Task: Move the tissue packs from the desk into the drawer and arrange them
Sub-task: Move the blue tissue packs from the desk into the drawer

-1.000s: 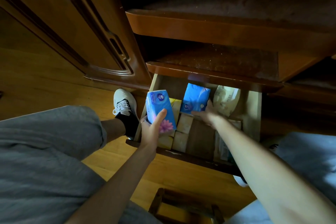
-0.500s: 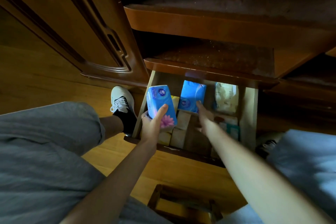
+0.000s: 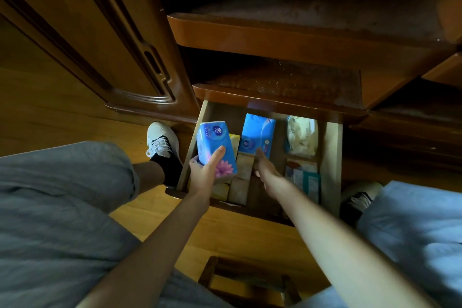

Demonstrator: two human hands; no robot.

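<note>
Head view, nearest first: your left hand (image 3: pixel 203 177) is clenched around a blue tissue pack with a pink flower (image 3: pixel 217 150), thumb across its face, holding it upright over the left side of the open drawer (image 3: pixel 332 147) — not yet set down. Your right hand (image 3: pixel 266 170) has changed most: a second ago its fingers (image 3: pixel 260 155) were wrapped against the second blue pack (image 3: pixel 257 136); now they lie loose and released, tips just touching that pack's near edge, which leans on end toward the back of the drawer. I'd judge that pack placed, or nearly so, needing only a nudge to sit square; the pack in your left is the next to go in.

Under and just past your fingers lie rows of pale yellow and tan packs (image 3: pixel 241 175), flat along the drawer floor. To the right of your right fingers sit a cream-coloured packet (image 3: pixel 301 137) at the back and a teal-edged box (image 3: pixel 306 179) nearer you.

Beyond the drawer, the dark wooden counter (image 3: pixel 275 42) overhangs with a dusty shelf beneath it — no packs are visible on it from here. A carved cabinet door (image 3: pixel 82 40) stands left, over a wooden floor (image 3: pixel 50 112); the room is dim.
</note>
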